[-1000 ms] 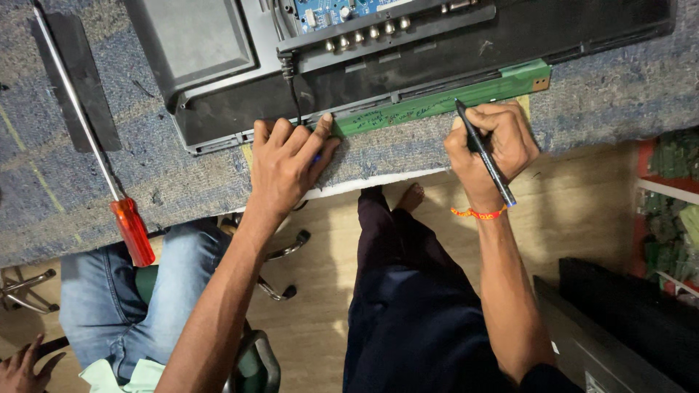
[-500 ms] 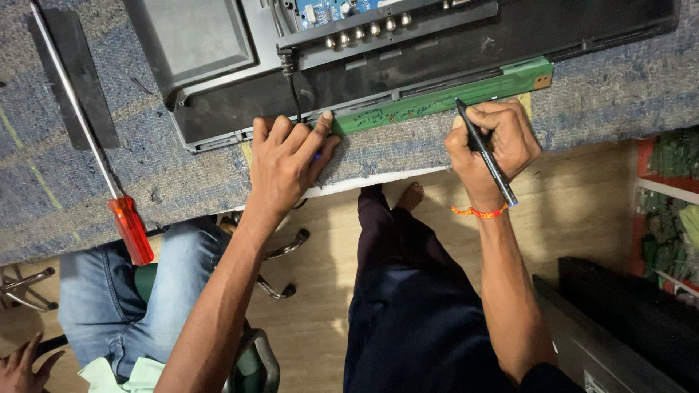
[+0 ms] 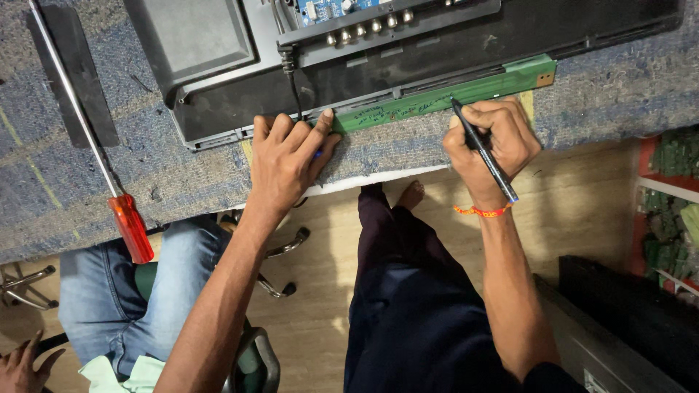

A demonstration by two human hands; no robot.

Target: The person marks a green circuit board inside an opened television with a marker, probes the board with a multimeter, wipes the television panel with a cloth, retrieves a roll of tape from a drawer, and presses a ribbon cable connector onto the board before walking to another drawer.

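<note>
The upper part of the opened black flat-screen chassis [image 3: 408, 65] is cut off by the frame edge. A long, narrow green circuit board strip [image 3: 444, 94] along its lower edge is pinned by the flattened left hand [image 3: 291, 156]. A slim black pen [image 3: 484, 153] is gripped by the right hand [image 3: 491, 145], tip on the strip.

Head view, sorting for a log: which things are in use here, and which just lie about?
In use:
- black pen, in the right hand
- green circuit strip, pressed by the left hand

Lying about:
- red-handled screwdriver
- flat black strip
</note>
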